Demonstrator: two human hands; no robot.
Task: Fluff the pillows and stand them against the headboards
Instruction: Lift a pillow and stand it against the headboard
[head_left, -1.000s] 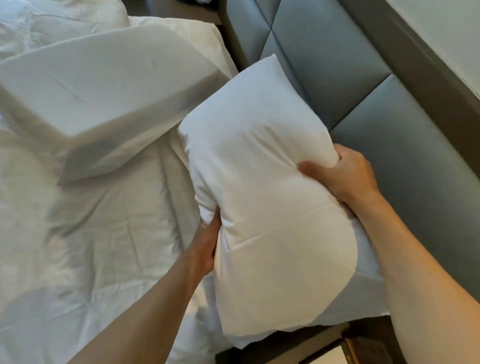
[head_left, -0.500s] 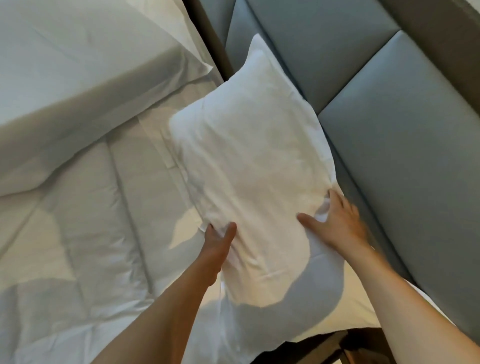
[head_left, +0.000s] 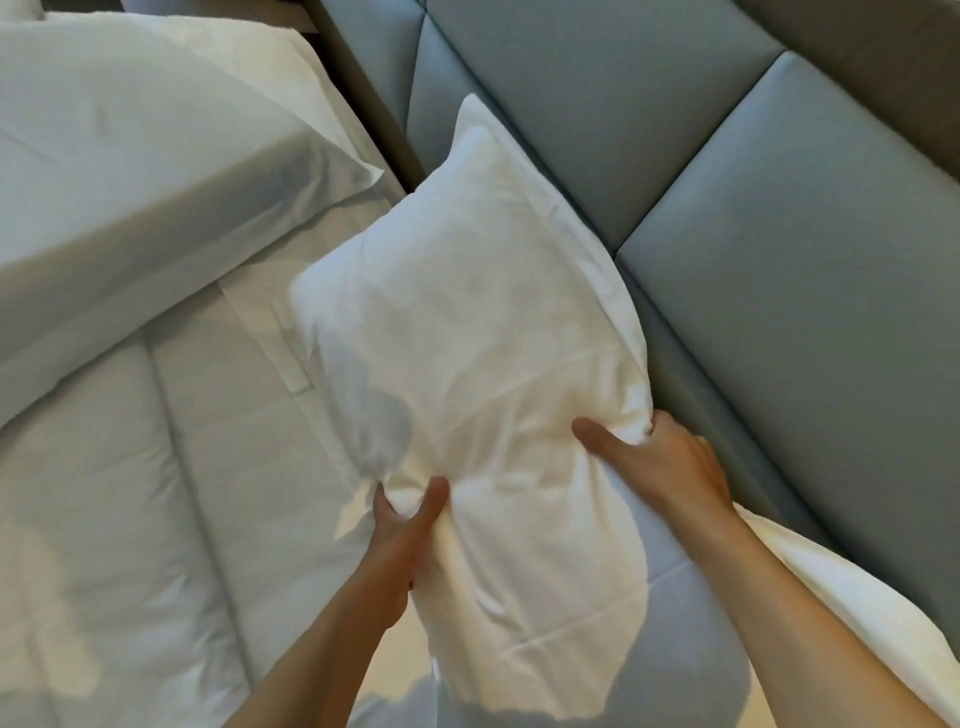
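Bedding fills the left: a second pillow (head_left: 130, 171) lies flat on the bed (head_left: 156, 519), not yet stood up. At centre the left hand (head_left: 400, 540) pinches the white pillow (head_left: 467, 364) at its near-left edge, thumb on top and fingers clamped beneath, while the right hand (head_left: 660, 462) is clamped on the opposite edge. Squeezing both sides likely plumps the filling and steadies the pillow, which leans with its far corner touching the padded headboard (head_left: 779, 260). The fingers beneath are hidden, and the pillow's near end blends into the white sheet.
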